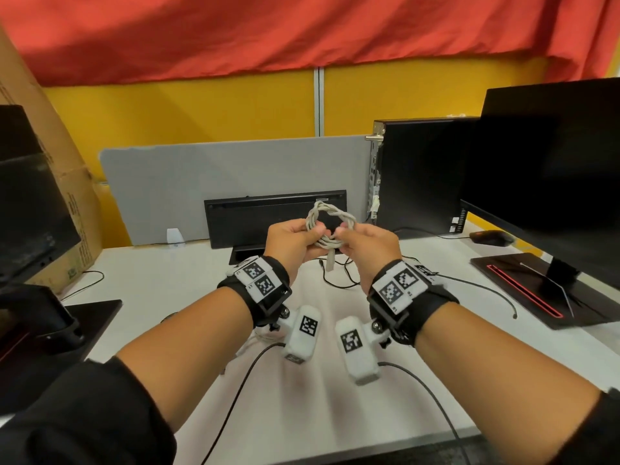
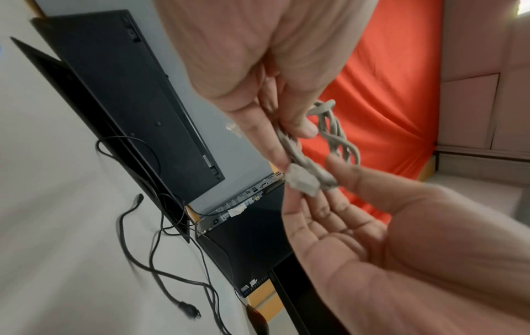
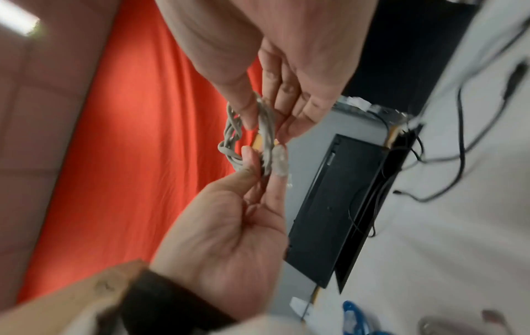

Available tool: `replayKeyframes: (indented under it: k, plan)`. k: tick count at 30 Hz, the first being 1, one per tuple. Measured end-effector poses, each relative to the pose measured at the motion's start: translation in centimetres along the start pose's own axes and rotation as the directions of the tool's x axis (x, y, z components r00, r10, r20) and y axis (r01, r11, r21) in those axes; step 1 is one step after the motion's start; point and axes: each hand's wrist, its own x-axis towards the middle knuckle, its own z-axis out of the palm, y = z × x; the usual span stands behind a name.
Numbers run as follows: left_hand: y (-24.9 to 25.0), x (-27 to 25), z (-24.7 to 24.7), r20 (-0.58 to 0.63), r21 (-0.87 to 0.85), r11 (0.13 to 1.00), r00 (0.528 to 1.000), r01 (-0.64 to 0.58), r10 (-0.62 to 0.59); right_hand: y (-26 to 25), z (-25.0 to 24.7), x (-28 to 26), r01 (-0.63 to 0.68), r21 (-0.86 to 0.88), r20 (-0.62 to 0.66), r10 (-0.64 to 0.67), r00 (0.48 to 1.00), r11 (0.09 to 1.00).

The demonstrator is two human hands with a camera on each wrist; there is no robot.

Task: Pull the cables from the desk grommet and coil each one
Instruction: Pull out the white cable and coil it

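A grey cable coil [image 1: 330,211] is held up above the white desk [image 1: 188,297], in front of my chest. My left hand [image 1: 313,229] pinches its left side between thumb and fingers. My right hand [image 1: 342,231] pinches the right side. One grey plug end [image 1: 330,261] hangs below the coil. In the left wrist view the twisted coil [image 2: 337,133] sits between the left hand [image 2: 289,145] and right hand [image 2: 314,183], with a pale connector [image 2: 302,181] at my fingertips. In the right wrist view the coil [image 3: 231,138] shows against the red cloth. Loose black cables [image 1: 339,280] lie on the desk below.
A black keyboard [image 1: 268,216] leans on the grey divider [image 1: 167,182]. To the right stand a black computer case [image 1: 419,172], a monitor [image 1: 550,156] and a mouse [image 1: 489,237]. A cardboard box [image 1: 67,182] and another monitor [image 1: 30,203] are on the left.
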Motion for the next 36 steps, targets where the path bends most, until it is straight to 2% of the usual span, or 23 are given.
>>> replayKeyframes:
  k: [1, 3, 7, 11, 13, 16, 19, 23, 25, 29, 30, 31, 33, 36]
  plan:
    - [-0.1, -0.1, 0.1, 0.022, -0.027, 0.999, 1.000, 0.019, -0.019, 0.0, -0.1, 0.3, -0.058, 0.108, -0.023, 0.061, 0.998, 0.992]
    - [-0.2, -0.2, 0.1, 0.060, -0.076, 0.996, 0.997, 0.047, -0.043, -0.3, -0.3, 0.5, -0.145, 0.265, 0.039, 0.139, 0.989, 0.953]
    - [-1.0, -0.3, -0.2, 0.079, -0.143, 0.986, 0.994, 0.088, -0.078, -0.6, 0.1, 0.1, -0.231, 0.385, 0.254, 0.138, 0.957, 0.894]
    - [-1.3, -0.2, -0.8, 0.108, -0.132, 0.981, 0.985, 0.146, -0.132, -0.9, 0.1, -0.2, -0.351, 0.483, 0.423, 0.137, 0.895, 0.802]
    - [-1.2, 0.0, -1.3, 0.121, -0.069, 0.986, 0.982, 0.155, -0.146, -1.0, -0.1, -0.3, -0.411, 0.483, 0.464, 0.172, 0.869, 0.773]
    - [-1.0, 0.2, -1.6, 0.127, 0.077, 0.990, 0.983, 0.121, -0.130, -1.0, -0.3, -0.2, -0.433, 0.492, 0.479, 0.180, 0.859, 0.755]
    - [-0.9, 0.4, -1.8, 0.156, 0.128, 0.988, 0.982, 0.089, -0.108, -0.8, -0.4, -0.2, -0.460, 0.479, 0.498, 0.201, 0.844, 0.747]
    - [-0.9, 0.5, -2.2, 0.198, 0.085, 0.985, 0.966, 0.151, -0.165, -0.4, -0.8, -0.2, -0.424, 0.372, 0.551, 0.171, 0.817, 0.826]
    - [-0.6, 0.5, -2.7, 0.266, 0.028, 0.972, 0.936, 0.231, -0.230, -0.6, -1.2, -0.3, -0.391, 0.291, 0.601, 0.152, 0.785, 0.873]
    - [0.4, 0.7, -3.9, 0.385, -0.019, 0.936, 0.866, 0.351, -0.318, -1.3, -2.2, 0.0, -0.345, 0.150, 0.725, 0.134, 0.675, 0.926]
    - [0.7, 0.7, -4.1, 0.392, -0.014, 0.934, 0.862, 0.356, -0.322, -1.5, -2.3, 0.0, -0.329, 0.131, 0.729, 0.135, 0.671, 0.935]
    - [0.9, 0.8, -4.3, 0.396, -0.009, 0.935, 0.860, 0.355, -0.322, -1.7, -2.4, 0.1, -0.326, 0.121, 0.704, 0.151, 0.694, 0.937]
    - [1.4, 0.9, -4.7, 0.395, -0.005, 0.941, 0.865, 0.338, -0.309, -2.1, -2.7, 0.4, -0.315, 0.079, 0.608, 0.204, 0.767, 0.946]
    - [1.8, 0.7, -5.1, 0.387, 0.013, 0.952, 0.876, 0.305, -0.286, -2.9, -2.7, 0.6, -0.191, -0.200, 0.443, 0.262, 0.857, 0.961]
